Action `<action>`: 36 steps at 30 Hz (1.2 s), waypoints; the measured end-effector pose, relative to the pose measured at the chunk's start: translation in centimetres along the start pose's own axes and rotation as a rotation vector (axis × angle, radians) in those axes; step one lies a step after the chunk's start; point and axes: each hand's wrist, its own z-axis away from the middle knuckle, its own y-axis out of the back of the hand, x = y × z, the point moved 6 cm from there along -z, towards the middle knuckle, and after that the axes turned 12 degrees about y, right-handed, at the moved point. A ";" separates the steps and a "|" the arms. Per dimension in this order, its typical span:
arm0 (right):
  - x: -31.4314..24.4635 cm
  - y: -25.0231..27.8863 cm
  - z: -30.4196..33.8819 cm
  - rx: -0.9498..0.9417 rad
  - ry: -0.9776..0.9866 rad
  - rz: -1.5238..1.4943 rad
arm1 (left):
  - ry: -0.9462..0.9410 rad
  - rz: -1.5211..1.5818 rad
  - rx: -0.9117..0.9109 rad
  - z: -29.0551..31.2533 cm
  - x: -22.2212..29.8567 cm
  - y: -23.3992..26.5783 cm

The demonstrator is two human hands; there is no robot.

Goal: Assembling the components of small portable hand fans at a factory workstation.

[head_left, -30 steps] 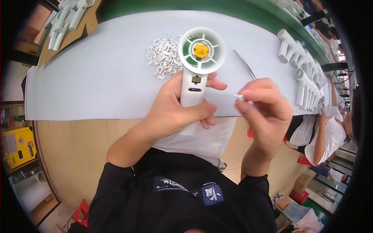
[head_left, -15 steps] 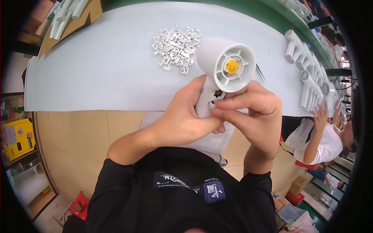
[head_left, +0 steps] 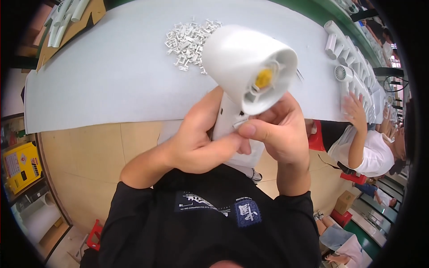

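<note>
My left hand is wrapped round the handle of a white handheld fan housing. Its wide barrel head tilts toward the right, showing inner ribs and a yellow centre piece. Dark slots show in the handle below the barrel. My right hand is closed, its thumb pressing a small white plastic piece against the handle's face. The other fingers of that hand are partly hidden behind the barrel. Beyond the housing, a pile of small white plastic parts lies on the table.
The white-covered table spans the far side. Metal tweezers lie right of the barrel. Several white housings stand in a row at the right, near a co-worker's raised hand. More white housings rest on cardboard at far left.
The housing has come closer and tipped, its barrel swinging left and its opening turning more to the right. My right thumb now lies across the small piece on the handle.
</note>
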 end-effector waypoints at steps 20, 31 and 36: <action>1.6 -0.1 2.2 0.002 0.062 0.148 | -0.032 0.003 -0.052 -0.3 -2.8 0.4; 0.2 1.5 -0.2 -0.126 0.374 0.748 | -0.117 -0.192 0.125 1.5 -1.3 4.8; -10.0 12.2 0.3 0.476 0.739 1.698 | -0.320 -0.411 0.617 4.8 9.1 15.2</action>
